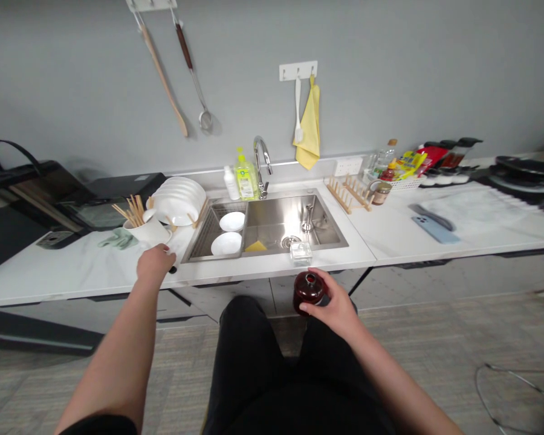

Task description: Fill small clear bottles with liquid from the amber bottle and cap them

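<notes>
My right hand point(333, 305) grips a dark red glass bottle point(308, 293) with an uncapped round mouth, held upright just off the counter's front edge. A small clear glass container point(301, 254) stands near that bottle, at the sink's front rim. Over the counter edge on the left, my left hand point(156, 263) has loosely bent fingers that look apart, with nothing visible in them. Beside its fingertips lies a small round black cap-like piece point(173, 270). Just behind that hand stands a white pot point(147, 233) holding wooden chopsticks point(136, 211) and a white spoon point(149, 215).
The steel sink point(272, 220) holds two white bowls point(226, 244) and a yellow sponge point(256, 246). White plates point(179, 202) stand in a rack. Dish soap point(245, 178) is beside the faucet point(260, 160). A wooden rack point(351, 196) and phone point(435, 229) lie to the right.
</notes>
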Available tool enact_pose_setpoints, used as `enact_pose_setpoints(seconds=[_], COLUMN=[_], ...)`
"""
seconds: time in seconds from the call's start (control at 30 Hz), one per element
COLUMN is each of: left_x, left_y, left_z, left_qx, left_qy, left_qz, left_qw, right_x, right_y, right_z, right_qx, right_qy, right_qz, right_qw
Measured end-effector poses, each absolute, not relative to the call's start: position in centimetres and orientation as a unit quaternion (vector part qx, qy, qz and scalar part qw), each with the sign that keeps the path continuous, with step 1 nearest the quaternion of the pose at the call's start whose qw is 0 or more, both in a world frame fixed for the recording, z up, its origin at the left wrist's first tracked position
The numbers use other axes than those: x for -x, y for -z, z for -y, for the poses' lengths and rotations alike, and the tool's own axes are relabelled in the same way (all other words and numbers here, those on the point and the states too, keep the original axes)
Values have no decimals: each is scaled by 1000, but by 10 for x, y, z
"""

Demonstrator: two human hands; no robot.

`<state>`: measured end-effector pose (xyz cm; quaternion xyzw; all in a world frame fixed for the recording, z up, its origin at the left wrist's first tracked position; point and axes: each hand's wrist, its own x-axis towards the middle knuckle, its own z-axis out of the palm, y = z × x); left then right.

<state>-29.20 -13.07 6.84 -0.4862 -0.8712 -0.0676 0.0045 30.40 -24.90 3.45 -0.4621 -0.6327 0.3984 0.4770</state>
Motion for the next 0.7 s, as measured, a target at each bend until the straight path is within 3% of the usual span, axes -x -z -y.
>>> enact_pose_setpoints(seconds=[0.23, 0.43, 0.57, 0.7], left_x=[277, 240, 189, 126], left_y=[-75, -97, -117, -137], left_z=[140, 146, 142, 143], left_qx=[466, 490, 596, 683], left_qy=[102, 251, 320, 309], left_qz=[879, 832, 736, 662], left_qw=[16, 63, 24, -18], right_x=[-370, -449, -486, -505], right_y=[-36, -39, -38, -35], right_z=[233, 182, 137, 93], right_qx=[497, 552, 569, 579], right_qy=[-343, -238, -197, -184], right_qz=[604, 567, 549, 539], right_qw=[520, 563, 580, 583])
